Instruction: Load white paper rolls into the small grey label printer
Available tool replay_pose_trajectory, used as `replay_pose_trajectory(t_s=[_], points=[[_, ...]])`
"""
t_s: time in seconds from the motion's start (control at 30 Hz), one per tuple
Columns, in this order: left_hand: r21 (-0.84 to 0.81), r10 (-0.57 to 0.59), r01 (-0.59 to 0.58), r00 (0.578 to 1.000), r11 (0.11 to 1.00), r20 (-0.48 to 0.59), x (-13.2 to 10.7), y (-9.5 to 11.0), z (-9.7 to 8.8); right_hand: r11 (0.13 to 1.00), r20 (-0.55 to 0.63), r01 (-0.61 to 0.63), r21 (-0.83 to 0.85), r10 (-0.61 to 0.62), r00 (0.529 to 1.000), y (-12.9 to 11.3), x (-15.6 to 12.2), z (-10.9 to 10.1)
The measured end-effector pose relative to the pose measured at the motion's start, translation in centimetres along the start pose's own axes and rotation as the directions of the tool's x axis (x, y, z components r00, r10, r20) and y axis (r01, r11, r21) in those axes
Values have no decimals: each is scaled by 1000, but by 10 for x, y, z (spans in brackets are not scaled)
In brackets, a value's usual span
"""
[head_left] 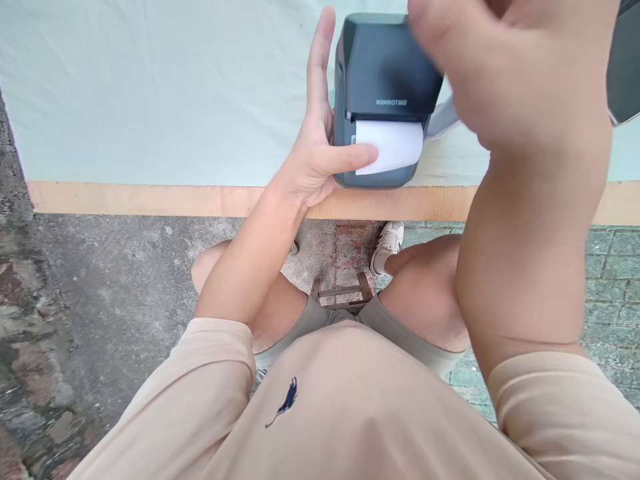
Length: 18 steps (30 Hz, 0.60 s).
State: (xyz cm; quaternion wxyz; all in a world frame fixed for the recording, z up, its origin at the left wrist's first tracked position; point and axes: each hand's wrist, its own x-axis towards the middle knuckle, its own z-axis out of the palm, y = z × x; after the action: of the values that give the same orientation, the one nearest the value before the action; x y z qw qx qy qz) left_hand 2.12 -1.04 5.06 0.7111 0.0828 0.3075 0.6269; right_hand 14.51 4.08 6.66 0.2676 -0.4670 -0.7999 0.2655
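Note:
A dark grey label printer (390,67) with "NIIMBOT" on its lid sits at the table's front edge. A strip of white label paper (397,143) curls out of its front slot. My left hand (323,133) grips the printer's left side, its thumb pressed on the paper and one finger stretched along the casing. My right hand (520,73) is raised near the camera, blurred, covering the printer's upper right corner. Its fingers are mostly cut off by the top of the view, so I cannot tell whether it touches the lid or holds anything.
Pale cloth (150,93) covers the table, with a bare wooden edge (150,199) in front. A dark rounded object (625,63) is partly in view at the far right. A pale, blurred piece (443,120) lies beside the printer. Below are my legs and a wooden stool (343,291).

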Motion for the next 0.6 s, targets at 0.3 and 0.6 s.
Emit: replay_pose_trajectory(t_s=[0.3, 0.6], points=[[495, -6, -2, 1000, 869, 15, 20, -5, -61, 963, 278, 80, -258, -6, 961, -15, -6, -5], [490, -38, 107, 988, 865, -148, 28, -2, -71, 971, 276, -1, -238, 68, 959, -18, -5, -2]])
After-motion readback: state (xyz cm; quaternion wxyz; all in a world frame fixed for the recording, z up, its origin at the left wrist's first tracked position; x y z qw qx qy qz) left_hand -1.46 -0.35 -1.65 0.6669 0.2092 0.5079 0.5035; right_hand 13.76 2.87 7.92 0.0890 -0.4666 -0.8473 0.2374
